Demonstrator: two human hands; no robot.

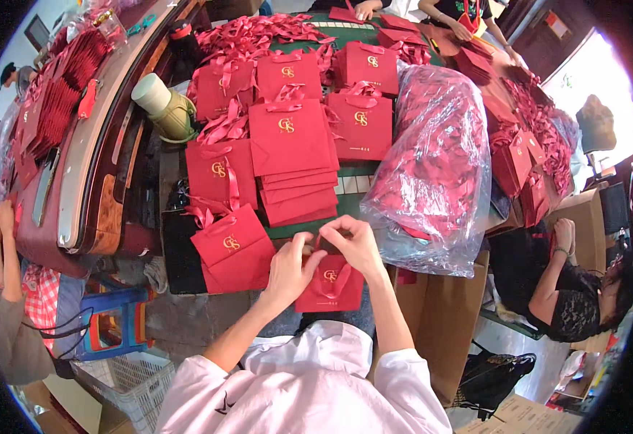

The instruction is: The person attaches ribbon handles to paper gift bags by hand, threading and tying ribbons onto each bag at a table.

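Note:
A small red paper gift bag (pixel 331 293) with a gold emblem hangs in front of me at the table's near edge. My right hand (pixel 353 244) pinches the red ribbon (pixel 321 240) above the bag's top edge. On the bag's left, my left hand (pixel 292 269) closes thumb against fingers at its upper corner; the exact grip is partly hidden. Just beyond my hands rises a tall stack of matching red bags (pixel 292 141). Nearer my left wrist lies a lower pile of bags (pixel 231 244), ribbon handles loose on top.
A clear plastic sack of red ribboned bags (pixel 436 166) lies to the right, over an open cardboard box (pixel 436 318). A cone of thread (pixel 159 101) stands at the left. A blue stool (pixel 114 318) and a white crate (pixel 132 383) are on the floor. Other people work around the tables.

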